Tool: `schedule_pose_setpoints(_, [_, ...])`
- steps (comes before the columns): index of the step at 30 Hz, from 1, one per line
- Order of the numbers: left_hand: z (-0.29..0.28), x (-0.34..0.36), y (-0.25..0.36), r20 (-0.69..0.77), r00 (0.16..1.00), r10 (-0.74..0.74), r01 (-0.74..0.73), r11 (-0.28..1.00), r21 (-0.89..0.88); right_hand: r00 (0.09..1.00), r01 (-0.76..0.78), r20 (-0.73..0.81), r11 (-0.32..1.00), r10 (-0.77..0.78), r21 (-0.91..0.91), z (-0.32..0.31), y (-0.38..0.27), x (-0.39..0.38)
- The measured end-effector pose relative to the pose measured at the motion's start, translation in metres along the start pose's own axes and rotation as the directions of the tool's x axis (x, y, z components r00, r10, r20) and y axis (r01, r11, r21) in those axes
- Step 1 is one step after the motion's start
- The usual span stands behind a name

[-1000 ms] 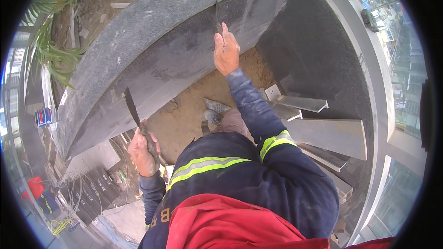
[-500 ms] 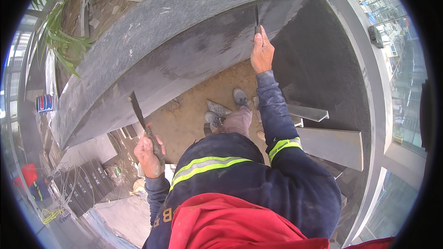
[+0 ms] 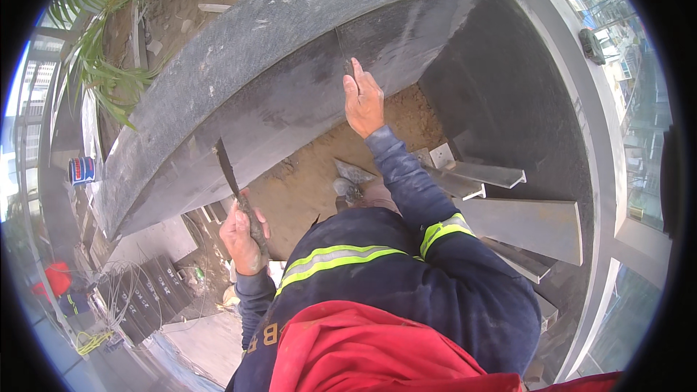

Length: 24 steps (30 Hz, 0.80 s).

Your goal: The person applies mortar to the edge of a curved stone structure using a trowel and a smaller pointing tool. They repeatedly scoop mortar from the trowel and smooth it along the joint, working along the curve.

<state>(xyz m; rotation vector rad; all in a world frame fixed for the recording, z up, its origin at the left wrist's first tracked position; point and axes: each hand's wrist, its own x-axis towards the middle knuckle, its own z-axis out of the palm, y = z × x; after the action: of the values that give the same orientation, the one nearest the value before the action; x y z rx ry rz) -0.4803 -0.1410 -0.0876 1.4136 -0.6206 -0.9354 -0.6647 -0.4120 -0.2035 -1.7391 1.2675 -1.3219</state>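
Left hand: our left hand is wrapped tight around the handle of a trowel, down at about 8 o'clock in the view. The fist hides most of the handle, so we can't say much about its shape.
Trowel: the narrow blade pokes up toward 11 o'clock, and its tip sits against the lower face of the curved grey stone slab.
Right hand: our right hand is up near 12 o'clock, fingers together and flat against the slab. A thin dark tool peeks out above the fingertips right at the seam between panels, and honestly we can't tell if the fingers pinch it.
Below: sandy ground and a shoe are half covered by our jacket.
Right side: metal brackets at 3 o'clock, partly cut off by the sleeve.
Far left: a blue can at 9 o'clock, too small to make out.
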Motion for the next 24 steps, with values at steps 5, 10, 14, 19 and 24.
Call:
schedule_pose_setpoints(5, [0.008, 0.001, -0.002, 0.020, 1.000, 0.000, 0.000, 1.000, -0.022, 0.998, 0.059, 0.008, 0.997, -0.059, -0.046, 0.017, -0.007, -0.014])
schedule_pose_setpoints(10, [0.012, -0.006, 0.000, 0.019, 1.000, 0.005, -0.005, 1.000, -0.014, 0.937, 0.103, 0.332, 0.994, -0.110, 0.039, 0.016, -0.020, -0.033])
schedule_pose_setpoints(14, [0.015, -0.005, 0.001, -0.032, 0.998, 0.051, -0.052, 0.998, -0.021, 0.846, -0.091, 0.529, 0.960, -0.066, 0.265, -0.017, -0.045, -0.038])
schedule_pose_setpoints(19, [0.033, 0.002, -0.003, -0.085, 0.988, 0.133, -0.127, 0.990, 0.069, 0.710, -0.592, 0.692, 0.643, 0.132, 0.485, -0.064, -0.122, -0.021])
schedule_pose_setpoints(24, [0.086, 0.004, 0.003, -0.017, 0.991, 0.134, -0.134, 0.991, -0.013, 0.759, -0.358, 0.650, 0.858, 0.037, 0.369, -0.051, -0.146, -0.025])
